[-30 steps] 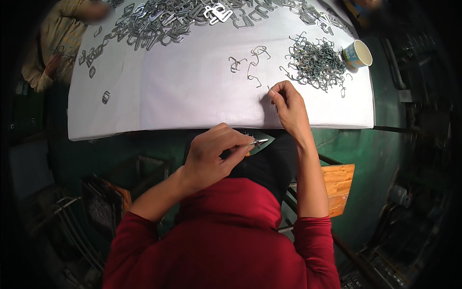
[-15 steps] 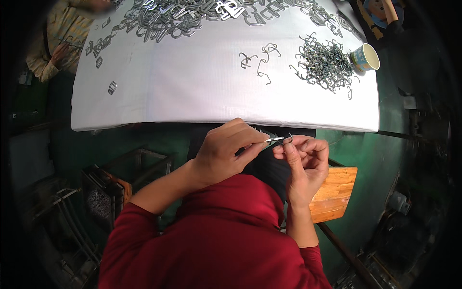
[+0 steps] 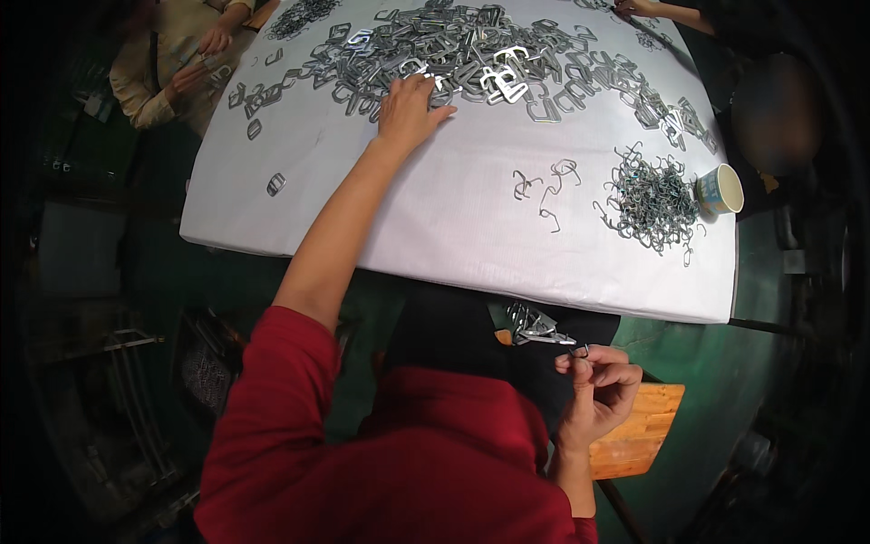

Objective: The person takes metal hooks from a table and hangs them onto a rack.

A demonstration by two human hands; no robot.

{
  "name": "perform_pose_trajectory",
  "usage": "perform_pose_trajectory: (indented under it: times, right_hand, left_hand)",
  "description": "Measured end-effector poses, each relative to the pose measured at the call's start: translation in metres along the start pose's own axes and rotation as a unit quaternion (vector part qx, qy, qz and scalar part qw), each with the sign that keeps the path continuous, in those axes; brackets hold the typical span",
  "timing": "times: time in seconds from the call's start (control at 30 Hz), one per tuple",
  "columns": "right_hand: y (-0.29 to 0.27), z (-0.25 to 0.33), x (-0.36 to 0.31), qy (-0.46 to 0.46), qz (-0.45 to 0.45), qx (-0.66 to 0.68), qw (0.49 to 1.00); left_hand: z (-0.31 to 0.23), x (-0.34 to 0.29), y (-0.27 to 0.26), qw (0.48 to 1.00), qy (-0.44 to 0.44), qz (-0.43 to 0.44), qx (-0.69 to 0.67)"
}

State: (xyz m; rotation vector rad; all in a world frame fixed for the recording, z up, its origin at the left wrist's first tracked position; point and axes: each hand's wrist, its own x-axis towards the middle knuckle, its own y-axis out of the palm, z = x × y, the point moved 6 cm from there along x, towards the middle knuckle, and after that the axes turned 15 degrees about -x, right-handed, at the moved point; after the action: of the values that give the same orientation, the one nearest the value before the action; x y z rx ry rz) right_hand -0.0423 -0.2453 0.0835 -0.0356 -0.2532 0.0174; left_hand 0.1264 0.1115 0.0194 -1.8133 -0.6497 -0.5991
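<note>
head view, looking down: a white-covered table [image 3: 435,213] fills the upper half, its near edge running across the middle, just above the lap of a person in a red top [image 3: 362,453]. the left hand [image 3: 406,111] reaches well past the near edge to a broad heap of flat metal frames [image 3: 507,77] along the far side; its fingertips are at the heap's near border, the thumb apart from the fingers. the left forearm crosses the near edge and hides a strip of the tabletop behind it.

the right hand [image 3: 603,394] is below the near edge, off the table, thumb and fingers pinched together on a small bent wire hook [image 3: 582,352]. just beside it, a bunch of metal pieces [image 3: 533,322] lies on the lap.

near the right edge is a dense pile of wire hooks [image 3: 652,204], with a paper cup [image 3: 719,190] beside it, toward the edge; a few loose hooks [image 3: 548,192] lie to its left. a single frame [image 3: 275,184] sits toward the near left corner. at the far left corner a co-worker's hands [image 3: 201,62] hold something too small to tell. a wooden seat [image 3: 648,426] is beside the right forearm.
</note>
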Motion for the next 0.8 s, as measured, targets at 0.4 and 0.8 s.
perform_pose_trajectory:
  times: [0.4, 0.8]
  right_hand:
    - [0.001, -0.021, 0.001, -0.02, 0.041, -0.004, 0.999]
    - [0.007, -0.034, 0.015, -0.006, 0.038, -0.028, 0.999]
  left_hand:
    - [-0.058, 0.0, -0.042, 0.955, -0.167, 0.171, -0.174]
    - [-0.219, -0.061, -0.086, 0.833, -0.083, 0.336, -0.432]
